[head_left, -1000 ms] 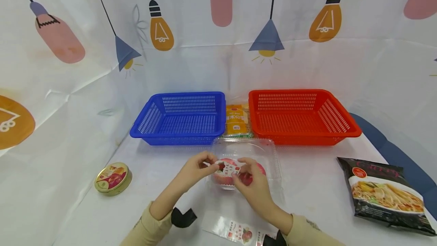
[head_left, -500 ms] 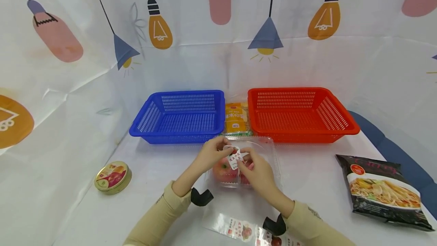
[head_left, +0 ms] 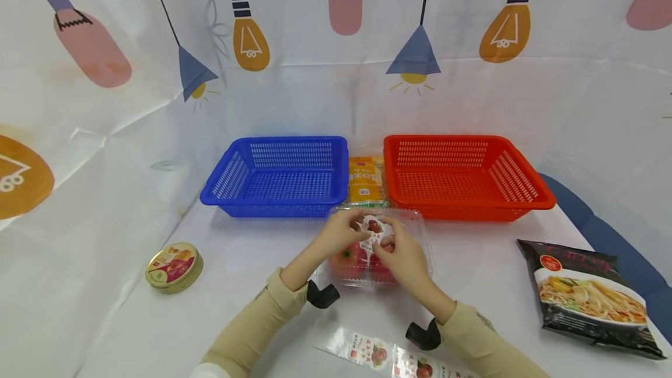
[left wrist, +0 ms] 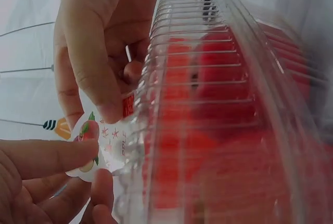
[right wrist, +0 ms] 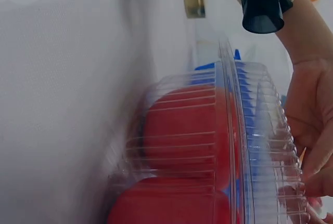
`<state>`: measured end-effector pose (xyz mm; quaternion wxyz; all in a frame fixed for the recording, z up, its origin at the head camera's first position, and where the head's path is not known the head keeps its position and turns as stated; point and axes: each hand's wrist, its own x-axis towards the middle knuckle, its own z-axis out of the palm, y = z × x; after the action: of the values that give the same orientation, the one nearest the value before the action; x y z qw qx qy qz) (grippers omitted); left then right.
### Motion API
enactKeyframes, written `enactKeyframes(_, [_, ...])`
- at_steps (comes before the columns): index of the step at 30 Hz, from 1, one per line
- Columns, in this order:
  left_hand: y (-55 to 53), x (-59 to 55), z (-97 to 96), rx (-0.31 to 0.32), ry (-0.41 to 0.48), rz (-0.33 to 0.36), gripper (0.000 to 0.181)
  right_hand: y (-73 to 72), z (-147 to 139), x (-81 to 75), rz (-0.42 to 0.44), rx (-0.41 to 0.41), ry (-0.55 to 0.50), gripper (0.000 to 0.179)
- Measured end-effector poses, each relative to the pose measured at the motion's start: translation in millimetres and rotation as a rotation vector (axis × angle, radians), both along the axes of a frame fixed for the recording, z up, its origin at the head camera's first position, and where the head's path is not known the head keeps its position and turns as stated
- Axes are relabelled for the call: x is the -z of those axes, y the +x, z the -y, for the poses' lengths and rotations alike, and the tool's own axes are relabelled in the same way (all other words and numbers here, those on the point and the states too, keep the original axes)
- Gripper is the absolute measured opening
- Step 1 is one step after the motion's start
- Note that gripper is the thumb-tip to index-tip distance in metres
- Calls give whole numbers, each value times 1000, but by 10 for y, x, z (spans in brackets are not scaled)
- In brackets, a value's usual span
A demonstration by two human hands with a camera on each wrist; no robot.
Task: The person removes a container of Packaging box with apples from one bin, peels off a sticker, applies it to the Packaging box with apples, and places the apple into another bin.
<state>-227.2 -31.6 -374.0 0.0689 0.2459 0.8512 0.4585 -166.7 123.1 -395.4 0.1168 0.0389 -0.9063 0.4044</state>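
Observation:
A clear plastic clamshell box [head_left: 424, 249] holding red apples [head_left: 346, 262] stands mid-table before the baskets. Over its lid, my left hand [head_left: 338, 233] pinches a white fruit label sticker [head_left: 374, 237] at its left side. My right hand [head_left: 408, 256] pinches the same sticker from the right. In the left wrist view the sticker [left wrist: 112, 143] lies right at the ridged lid, thumbs of both hands on it. The right wrist view shows the apples [right wrist: 179, 135] through the box's side, with the left hand [right wrist: 315, 115] beyond the lid.
Behind stand a blue basket [head_left: 273, 212] and a red basket [head_left: 467, 213], with a yellow food packet [head_left: 364, 182] between them. A round tin [head_left: 174, 267] is at left, a black noodle bag [head_left: 593, 296] at right. A strip of labels [head_left: 378, 354] lies in front.
Both hands have moved away from me over the box, the left one also rightward. The sticker has turned from lying crosswise to having its round fruit picture at the far end.

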Motion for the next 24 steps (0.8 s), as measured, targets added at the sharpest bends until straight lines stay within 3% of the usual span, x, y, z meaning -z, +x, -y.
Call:
enactKeyframes(7, [5, 53, -51, -38, -158, -158, 39, -63, -47, 23, 6, -9, 25, 50])
enactKeyframes(11, [17, 69, -55, -63, -252, -188, 35, -80, -72, 16, 21, -21, 51, 50])
enactKeyframes(20, [49, 64, -52, -70, -255, -239, 10, -102, -93, -4, 64, -31, 69, 46])
enactKeyframes(24, [44, 75, -45, -71, -258, -254, 7, -106, -105, -10, 45, -26, 115, 43])
